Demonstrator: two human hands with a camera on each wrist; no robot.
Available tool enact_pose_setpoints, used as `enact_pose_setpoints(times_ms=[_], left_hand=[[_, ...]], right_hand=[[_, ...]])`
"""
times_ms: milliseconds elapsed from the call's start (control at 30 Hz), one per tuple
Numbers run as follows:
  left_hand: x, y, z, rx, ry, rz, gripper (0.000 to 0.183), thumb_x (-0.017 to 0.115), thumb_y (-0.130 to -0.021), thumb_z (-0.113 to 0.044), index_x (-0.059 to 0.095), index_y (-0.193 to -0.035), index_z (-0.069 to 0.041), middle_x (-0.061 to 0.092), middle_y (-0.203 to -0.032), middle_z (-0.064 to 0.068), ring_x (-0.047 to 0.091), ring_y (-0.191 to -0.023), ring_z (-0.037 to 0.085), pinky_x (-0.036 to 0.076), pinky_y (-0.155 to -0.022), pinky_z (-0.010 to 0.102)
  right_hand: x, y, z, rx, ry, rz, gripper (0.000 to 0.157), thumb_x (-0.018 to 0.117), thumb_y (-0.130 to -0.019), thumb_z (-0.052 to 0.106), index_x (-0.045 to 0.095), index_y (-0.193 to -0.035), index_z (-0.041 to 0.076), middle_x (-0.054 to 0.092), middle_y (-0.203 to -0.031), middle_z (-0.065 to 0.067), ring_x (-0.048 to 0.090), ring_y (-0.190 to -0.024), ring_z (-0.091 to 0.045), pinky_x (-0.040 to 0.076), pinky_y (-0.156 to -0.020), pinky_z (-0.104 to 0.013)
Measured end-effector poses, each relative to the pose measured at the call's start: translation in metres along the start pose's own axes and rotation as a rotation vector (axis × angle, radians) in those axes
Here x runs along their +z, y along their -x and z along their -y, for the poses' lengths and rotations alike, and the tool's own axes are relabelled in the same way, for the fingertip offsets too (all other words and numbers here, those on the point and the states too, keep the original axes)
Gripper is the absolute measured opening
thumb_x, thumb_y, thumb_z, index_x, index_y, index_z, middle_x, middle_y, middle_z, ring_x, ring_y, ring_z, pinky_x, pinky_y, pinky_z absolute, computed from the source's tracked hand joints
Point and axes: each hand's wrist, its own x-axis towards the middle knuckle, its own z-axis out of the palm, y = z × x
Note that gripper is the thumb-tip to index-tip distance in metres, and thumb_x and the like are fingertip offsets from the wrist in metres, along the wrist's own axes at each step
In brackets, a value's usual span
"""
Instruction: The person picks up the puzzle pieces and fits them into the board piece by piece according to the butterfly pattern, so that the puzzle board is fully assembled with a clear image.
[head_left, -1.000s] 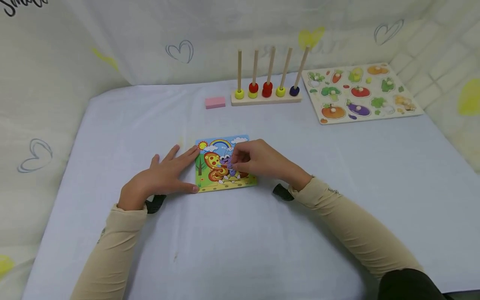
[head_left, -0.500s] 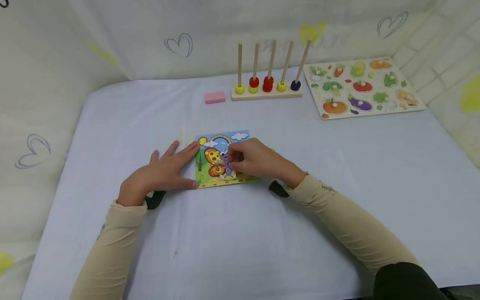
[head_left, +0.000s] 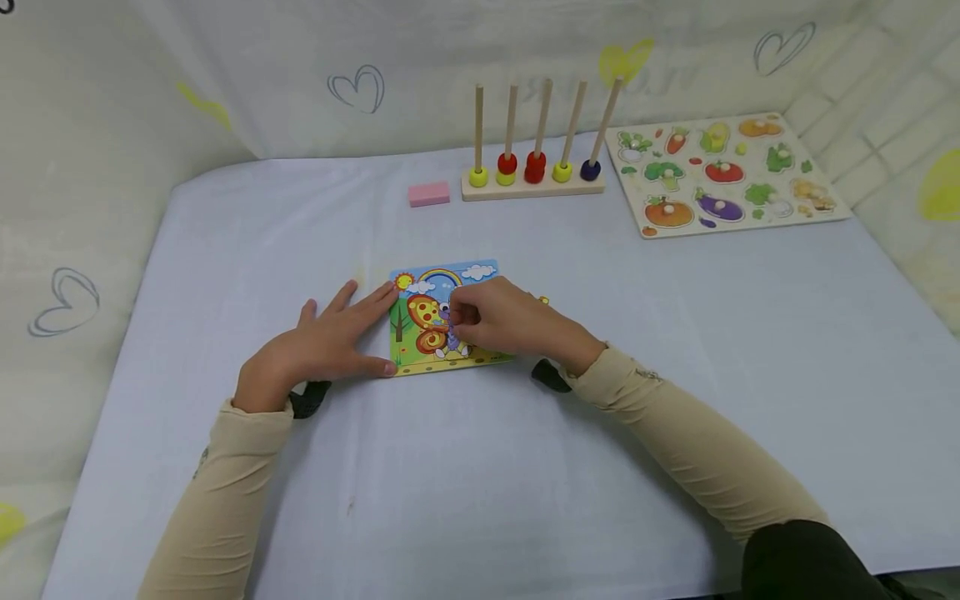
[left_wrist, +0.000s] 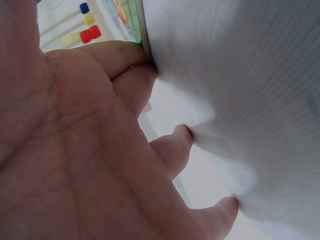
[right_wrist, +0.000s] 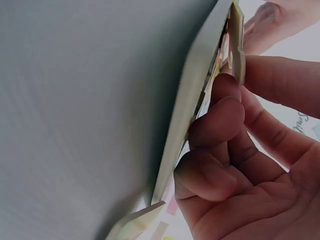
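A small butterfly jigsaw puzzle (head_left: pixel 403 354) lies on the white cloth, with a sun, a rainbow and clouds along its top. My left hand (head_left: pixel 315 350) is spread flat at its left side; the index fingertip and thumb touch the left edge, and the other fingers rest on the cloth. Over the puzzle's right half, my right hand (head_left: pixel 502 317) pinches a thin wooden puzzle piece (right_wrist: pixel 237 47) between thumb and finger, tilted up from the board. This hand hides much of the puzzle's right side in the head view.
Another puzzle piece (right_wrist: pixel 137 220) lies off the board's right side, largely behind my right hand in the head view. Farther back are a pink block (head_left: pixel 429 194), a peg stand (head_left: pixel 532 190) with coloured beads and a vegetable peg puzzle (head_left: pixel 697 185). A cloth backdrop rises behind the table.
My right hand has shifted slightly left across the puzzle. A yellow bit of a loose piece now shows behind it. My left hand stays in place at the puzzle's edge.
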Motion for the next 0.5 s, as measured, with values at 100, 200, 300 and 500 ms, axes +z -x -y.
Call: enact_pose_setpoints(times_ms=[100, 200, 300, 500], left_hand=[[0.000, 0.001, 0.000, -0.002, -0.001, 0.002, 0.108, 0.082, -0.095, -0.045, 0.012, -0.175, -0.023, 0.007, -0.180, 0.000, -0.011, -0.162, 0.045, -0.008, -0.116, 0.081], [0.000, 0.001, 0.000, -0.007, -0.001, 0.004, 0.109, 0.082, -0.095, -0.045, 0.011, -0.175, -0.024, 0.006, -0.180, 0.000, -0.012, -0.162, 0.044, -0.008, -0.116, 0.080], [-0.001, 0.002, -0.001, -0.007, 0.004, 0.004, 0.109, 0.082, -0.094, -0.045, 0.012, -0.175, -0.024, 0.007, -0.180, 0.000, -0.012, -0.162, 0.044, -0.008, -0.116, 0.080], [-0.002, 0.002, -0.003, -0.002, 0.003, 0.005, 0.109, 0.081, -0.095, -0.046, 0.012, -0.175, -0.023, 0.007, -0.180, 0.001, -0.010, -0.162, 0.045, -0.007, -0.115, 0.082]], right_hand=[[0.000, -0.002, 0.001, 0.016, 0.038, 0.025, 0.007, 0.073, -0.101, 0.010, 0.068, -0.096, 0.008, 0.061, -0.081, -0.003, 0.057, -0.080, -0.019, 0.047, -0.071, -0.032], [0.000, -0.005, 0.003, 0.030, 0.093, 0.054, 0.007, 0.072, -0.103, 0.012, 0.068, -0.099, 0.007, 0.062, -0.082, -0.003, 0.057, -0.081, -0.019, 0.047, -0.072, -0.030], [0.001, -0.007, 0.006, 0.041, 0.140, 0.086, 0.007, 0.071, -0.104, 0.012, 0.068, -0.103, 0.006, 0.064, -0.085, -0.003, 0.058, -0.081, -0.019, 0.048, -0.072, -0.029], [0.004, -0.011, 0.012, 0.019, 0.272, 0.121, 0.007, 0.070, -0.104, 0.012, 0.066, -0.102, 0.007, 0.065, -0.089, -0.003, 0.058, -0.083, -0.019, 0.047, -0.071, -0.029]])
